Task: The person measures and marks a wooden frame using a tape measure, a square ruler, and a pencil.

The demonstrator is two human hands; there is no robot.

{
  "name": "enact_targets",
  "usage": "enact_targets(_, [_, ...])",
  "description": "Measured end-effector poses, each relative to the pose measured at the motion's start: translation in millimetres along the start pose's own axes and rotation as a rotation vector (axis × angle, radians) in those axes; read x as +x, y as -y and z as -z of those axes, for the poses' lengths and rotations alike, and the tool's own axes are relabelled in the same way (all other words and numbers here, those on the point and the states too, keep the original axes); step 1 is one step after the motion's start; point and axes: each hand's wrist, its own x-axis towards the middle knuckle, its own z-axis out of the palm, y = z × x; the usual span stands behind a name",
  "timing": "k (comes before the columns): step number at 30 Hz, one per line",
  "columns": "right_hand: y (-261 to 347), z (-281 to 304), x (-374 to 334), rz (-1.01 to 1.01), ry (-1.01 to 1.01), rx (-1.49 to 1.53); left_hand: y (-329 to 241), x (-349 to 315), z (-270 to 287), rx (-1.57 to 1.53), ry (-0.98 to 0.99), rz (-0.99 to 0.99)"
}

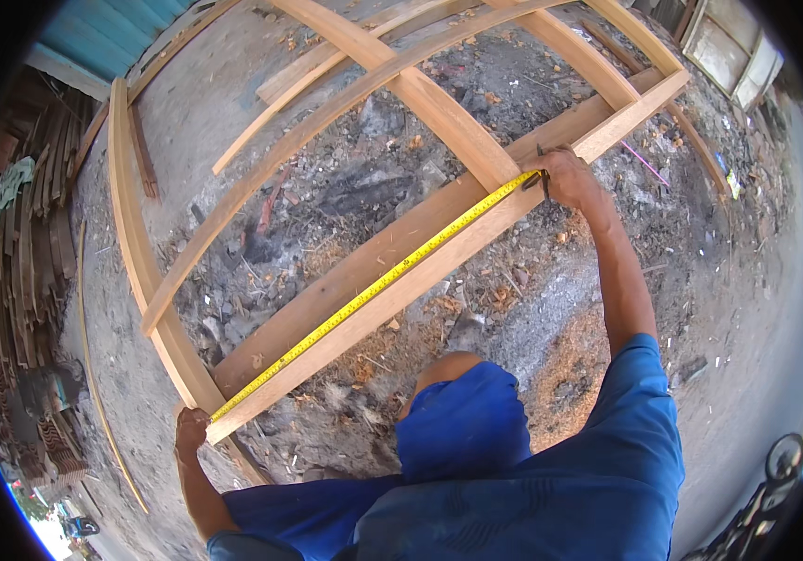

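A yellow tape measure (373,289) is stretched along the top of the near beam (401,302) of a wooden frame. My left hand (192,428) is closed at the tape's near-left end, by the beam's corner with the left side beam (154,271). Farther right, my right hand (570,178) grips the tape's other end, where a crossbar (458,126) meets the near beam. A small dark piece shows at its fingers; its exact shape is partly hidden. The tape lies almost straight between both hands.
A thin long batten (303,131) runs across the frame. Under it lies a wide plank (355,257) on rubble-strewn ground. Stacked boards (32,252) stand at far left, beside a loose thin strip (98,393). A motorcycle (766,500) is at lower right.
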Motion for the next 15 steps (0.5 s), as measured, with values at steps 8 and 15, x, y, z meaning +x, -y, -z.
enact_targets(8, [2.1, 3.1, 0.9, -0.056, 0.078, -0.049, -1.9, -3.1, 3.3, 0.055, -0.012, -0.023])
enact_targets(15, [-2.3, 1.2, -0.5, -0.054, 0.083, -0.034, -7.1, 1.2, -0.5, 0.059, 0.015, -0.058])
